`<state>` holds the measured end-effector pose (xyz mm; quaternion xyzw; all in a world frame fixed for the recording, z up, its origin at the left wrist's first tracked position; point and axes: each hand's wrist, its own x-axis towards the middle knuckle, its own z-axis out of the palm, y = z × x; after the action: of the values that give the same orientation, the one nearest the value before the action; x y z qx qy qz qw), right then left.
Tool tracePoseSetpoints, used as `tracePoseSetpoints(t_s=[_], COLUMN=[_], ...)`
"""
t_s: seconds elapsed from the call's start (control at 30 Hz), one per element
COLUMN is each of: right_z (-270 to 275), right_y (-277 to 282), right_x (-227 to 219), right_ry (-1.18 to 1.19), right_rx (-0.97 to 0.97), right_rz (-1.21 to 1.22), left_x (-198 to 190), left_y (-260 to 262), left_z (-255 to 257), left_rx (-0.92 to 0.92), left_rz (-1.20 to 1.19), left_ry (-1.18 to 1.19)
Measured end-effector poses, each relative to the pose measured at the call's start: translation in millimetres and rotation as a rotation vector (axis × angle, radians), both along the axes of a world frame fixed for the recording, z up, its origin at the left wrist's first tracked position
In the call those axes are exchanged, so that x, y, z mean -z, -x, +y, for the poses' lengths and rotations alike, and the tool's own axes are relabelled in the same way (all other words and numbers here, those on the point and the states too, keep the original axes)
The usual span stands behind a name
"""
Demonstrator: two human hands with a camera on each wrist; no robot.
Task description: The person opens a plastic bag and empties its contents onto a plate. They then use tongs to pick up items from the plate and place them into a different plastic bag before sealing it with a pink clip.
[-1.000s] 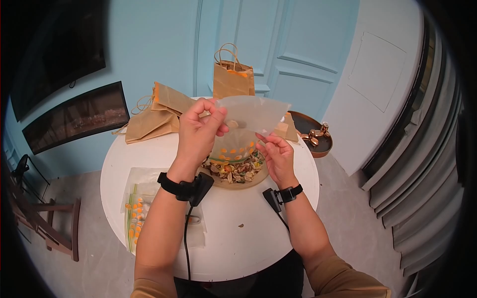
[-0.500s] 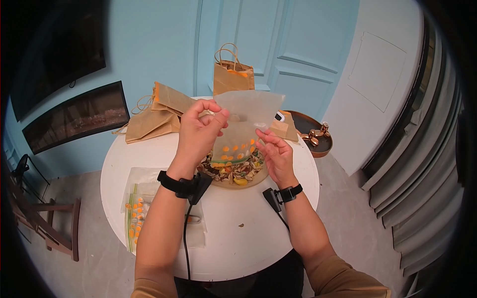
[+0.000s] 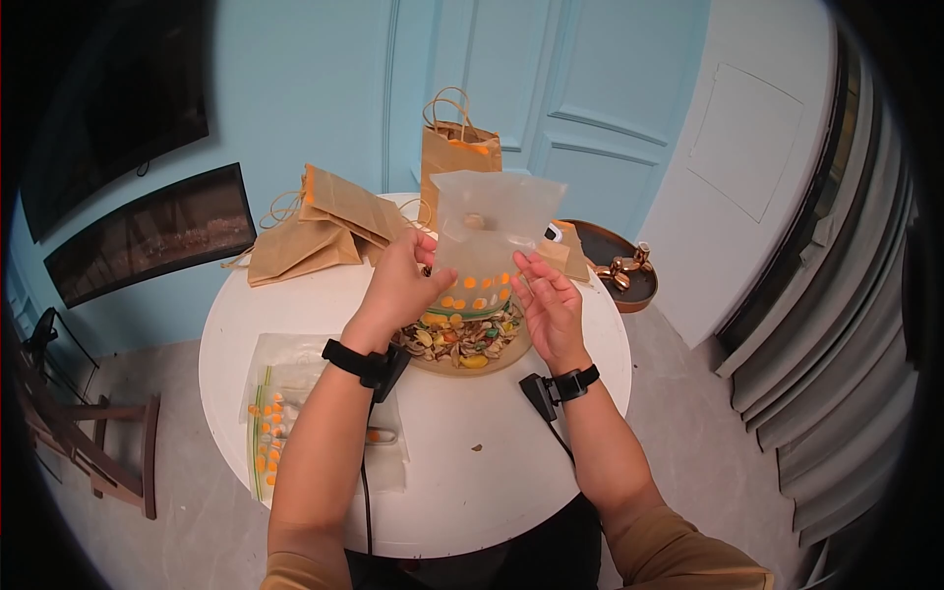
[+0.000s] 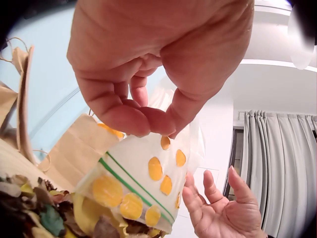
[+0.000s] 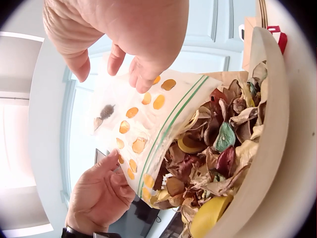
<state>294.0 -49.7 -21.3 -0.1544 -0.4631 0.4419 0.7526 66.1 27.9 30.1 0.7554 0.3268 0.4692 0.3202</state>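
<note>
A translucent zip bag (image 3: 482,241) with orange dots hangs upside down, its green-striped zip edge low over a round bowl (image 3: 474,368). Dried petals and leaves (image 5: 233,134) fill the bowl, with a yellow piece (image 5: 210,215) near its rim. Inside the bag, a small dark brown piece (image 5: 106,111) shows through the plastic. My left hand (image 3: 398,285) pinches the bag's left side between thumb and fingertips. On the other side, my right hand (image 3: 553,305) has loosely spread fingers at the bag's right edge; the left wrist view shows its palm (image 4: 225,215) uncurled.
More dotted zip bags (image 3: 270,433) lie at the left of the white round table (image 3: 492,492). Folded paper bags (image 3: 305,251) are at the back left, and an upright paper bag (image 3: 460,152) stands behind. A brown round tray (image 3: 629,285) holds a copper-coloured figure at right.
My left hand has moved from the bag's upper left corner down to its lower left side. The bag has straightened upright, and my right fingers have loosened from its edge.
</note>
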Motion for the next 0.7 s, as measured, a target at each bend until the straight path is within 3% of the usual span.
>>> tracePoseSetpoints(t_s=[0.17,0.37,0.7], right_z=[-0.8,-2.9,-4.7], right_y=[-2.2,-2.1,-0.2], right_x=[-0.3,-3.2,-5.2], right_ry=[-0.019,-0.022,-0.037], right_rx=[-0.046,-0.091,-0.090], right_rz=[0.021,-0.039,-0.076], left_x=[-14.2,-10.7,-8.5], left_y=[-4.4,-7.9,-8.5], left_z=[-17.4,-16.0,-13.4], left_rx=[-0.009,-0.001,-0.042], left_rz=[-0.114,-0.232,-0.202], left_ry=[0.141,0.058,0.030])
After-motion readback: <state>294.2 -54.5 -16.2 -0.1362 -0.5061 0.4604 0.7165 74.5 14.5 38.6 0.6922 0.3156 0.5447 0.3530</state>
